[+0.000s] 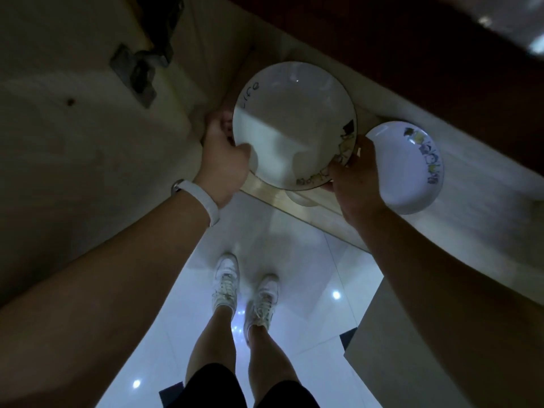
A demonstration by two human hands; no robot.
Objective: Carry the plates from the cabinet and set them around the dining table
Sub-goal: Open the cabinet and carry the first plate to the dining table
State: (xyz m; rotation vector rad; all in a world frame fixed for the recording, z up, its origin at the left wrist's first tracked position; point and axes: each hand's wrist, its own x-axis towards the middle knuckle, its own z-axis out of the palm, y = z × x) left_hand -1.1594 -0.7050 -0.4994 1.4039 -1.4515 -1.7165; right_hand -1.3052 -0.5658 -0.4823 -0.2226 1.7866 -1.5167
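A large white plate (294, 125) with a dark rim and printed figures is held level over the edge of a pale shelf (459, 160). My left hand (223, 148) grips its left rim, thumb on top. My right hand (353, 178) grips its lower right rim. A second white plate (403, 169), with coloured figures along one side, lies on the shelf just right of my right hand, apart from it. Something pale and round shows under the held plate, too hidden to identify.
An open cabinet door (88, 128) with a metal hinge (138, 69) stands at the left. Dark wood (412, 54) runs above the shelf. Glossy white floor tiles (309, 260) and my feet are below. A pale cabinet panel (397, 348) juts at the lower right.
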